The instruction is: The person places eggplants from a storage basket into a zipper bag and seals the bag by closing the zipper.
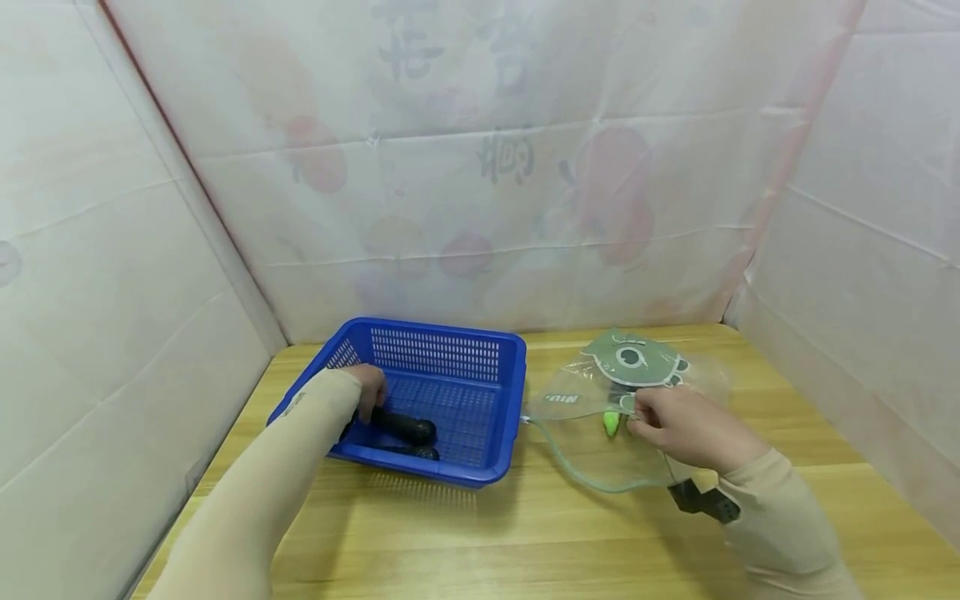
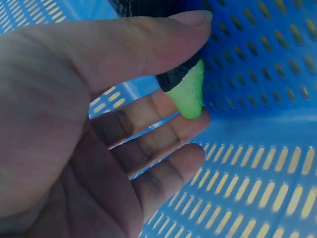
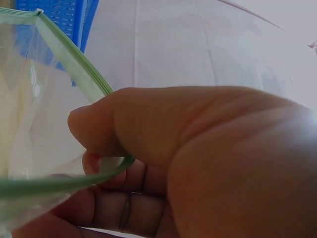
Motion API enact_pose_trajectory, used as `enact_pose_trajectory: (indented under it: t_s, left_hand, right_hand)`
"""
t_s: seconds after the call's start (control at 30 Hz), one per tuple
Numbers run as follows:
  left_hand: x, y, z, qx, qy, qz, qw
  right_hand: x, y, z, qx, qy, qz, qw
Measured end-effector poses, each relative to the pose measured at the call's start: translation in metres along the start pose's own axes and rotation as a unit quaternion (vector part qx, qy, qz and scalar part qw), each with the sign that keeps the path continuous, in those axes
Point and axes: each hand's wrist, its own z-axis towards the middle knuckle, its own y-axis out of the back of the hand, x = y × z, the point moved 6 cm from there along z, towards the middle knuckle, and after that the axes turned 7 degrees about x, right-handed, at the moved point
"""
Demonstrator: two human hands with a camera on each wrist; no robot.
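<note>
In the head view my left hand (image 1: 367, 390) reaches into a blue plastic basket (image 1: 519, 375). It pinches the end of a dark eggplant (image 1: 405, 427); in the left wrist view the thumb lies over the eggplant's bright green tip end (image 2: 190, 94), with fingers underneath. A second dark eggplant (image 1: 423, 452) lies beside it, near the basket's front wall. To the right, my right hand (image 1: 693, 429) grips the green zip edge (image 3: 74, 59) of a clear zip bag (image 1: 566, 387) between thumb and fingers. The bag's mouth gapes, and a green tip (image 1: 611, 422) shows inside it.
The basket and bag sit side by side on a wood-grain table (image 1: 480, 554). A pale printed cloth (image 1: 465, 192) hangs behind, with white cloth walls left and right. A small black block (image 1: 705, 502) is at my right wrist.
</note>
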Motion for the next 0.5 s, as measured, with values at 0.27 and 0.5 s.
enact_pose_trajectory:
  t_s: [0.27, 0.5]
  left_hand:
    - [0.007, 0.011, -0.015, -0.027, -0.011, -0.033, 0.999]
    - [0.016, 0.019, -0.019, -0.051, -0.018, -0.032, 0.998]
  right_hand:
    - [0.003, 0.002, 0.001, -0.004, 0.003, 0.001, 1.0]
    - [0.004, 0.002, 0.002, -0.001, 0.0, 0.003, 1.0]
